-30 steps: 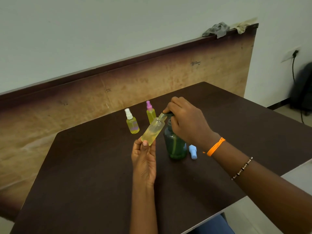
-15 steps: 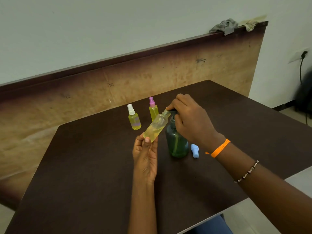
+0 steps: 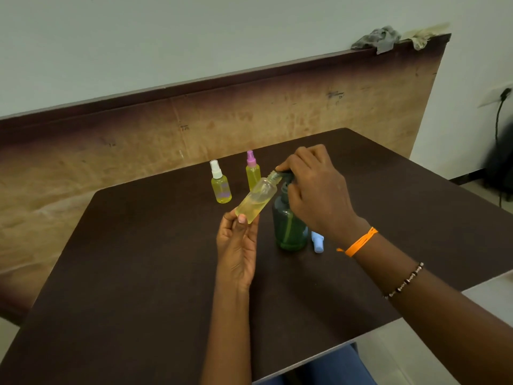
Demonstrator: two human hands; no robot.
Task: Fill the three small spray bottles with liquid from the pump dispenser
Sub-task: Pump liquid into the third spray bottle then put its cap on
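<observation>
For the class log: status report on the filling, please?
Left hand holds uncapped bottle tilted at pump spout. Right hand presses green dispenser. Blue cap beside it. Nothing obstructing.

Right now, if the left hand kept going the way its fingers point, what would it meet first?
Probably the pink-capped bottle, just beyond the uncapped bottle the left hand holds; depth is unclear, so it might pass beside it.

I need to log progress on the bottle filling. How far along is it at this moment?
Done, it seems: the white-capped bottle and pink-capped bottle stand capped with yellow liquid inside. In hand: the left hand holds the uncapped third bottle tilted to the green pump dispenser, whose head the right hand presses. Left: finishing this fill and refitting the blue cap lying on the table.
</observation>
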